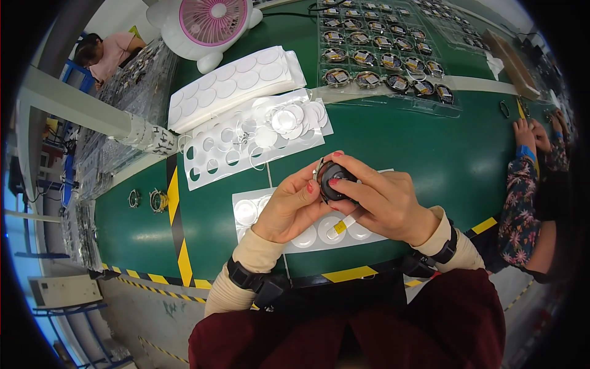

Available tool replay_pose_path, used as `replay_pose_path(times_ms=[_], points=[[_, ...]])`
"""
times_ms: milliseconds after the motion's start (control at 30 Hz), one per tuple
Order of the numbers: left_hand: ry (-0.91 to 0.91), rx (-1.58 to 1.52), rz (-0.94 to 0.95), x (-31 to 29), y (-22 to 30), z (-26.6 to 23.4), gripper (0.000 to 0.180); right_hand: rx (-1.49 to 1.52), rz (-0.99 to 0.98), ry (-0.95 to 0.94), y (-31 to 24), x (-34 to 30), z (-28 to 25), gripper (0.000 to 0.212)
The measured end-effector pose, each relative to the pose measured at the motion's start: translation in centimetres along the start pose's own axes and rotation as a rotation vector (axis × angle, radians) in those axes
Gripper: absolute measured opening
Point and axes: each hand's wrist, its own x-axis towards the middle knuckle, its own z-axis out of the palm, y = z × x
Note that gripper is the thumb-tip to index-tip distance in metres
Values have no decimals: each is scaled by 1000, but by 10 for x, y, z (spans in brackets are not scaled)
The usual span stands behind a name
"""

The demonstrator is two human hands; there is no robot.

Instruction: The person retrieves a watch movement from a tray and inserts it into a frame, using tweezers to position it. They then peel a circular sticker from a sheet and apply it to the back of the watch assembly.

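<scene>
A round black part like a smartwatch body (335, 181) is held between my two hands over the near middle of the table. My left hand (294, 206) grips its left edge, where a thin metallic rim shows. My right hand (386, 200) has its fingers closed on the top and right side, thumb lying across the face. A pale ribbon strip with a yellow end (340, 227) hangs below the right fingers. Beneath both hands lies a white sheet with round clear discs (305, 237), partly covered by them.
White sheets of round stickers (230, 86) and loose discs (286, 118) lie beyond my hands. A clear tray of watch parts (393, 61) stands far right, a white-and-pink fan (214, 21) far left. Two metal rings (158, 200) lie left. Co-worker's hands (527, 134) are at right.
</scene>
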Motion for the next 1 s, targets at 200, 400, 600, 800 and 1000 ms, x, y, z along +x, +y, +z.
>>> replay_pose_path(times_ms=[200, 400, 600, 800, 1000], points=[[-2, 14, -15, 0, 0, 0, 54, 3, -26, -4, 1, 0, 1, 32], [-6, 10, -15, -1, 0, -1, 53, -2, -39, -3, 1, 0, 0, 32], [-44, -23, -36, -2, -1, -2, 54, 21, -40, -10, -1, 0, -2, 32], [-37, -82, -47, -3, -2, -2, 55, 53, -32, -9, 0, 2, -3, 33], [-31, -68, -41, -2, -3, -1, 57, 64, -18, -10, -1, 2, -4, 33]])
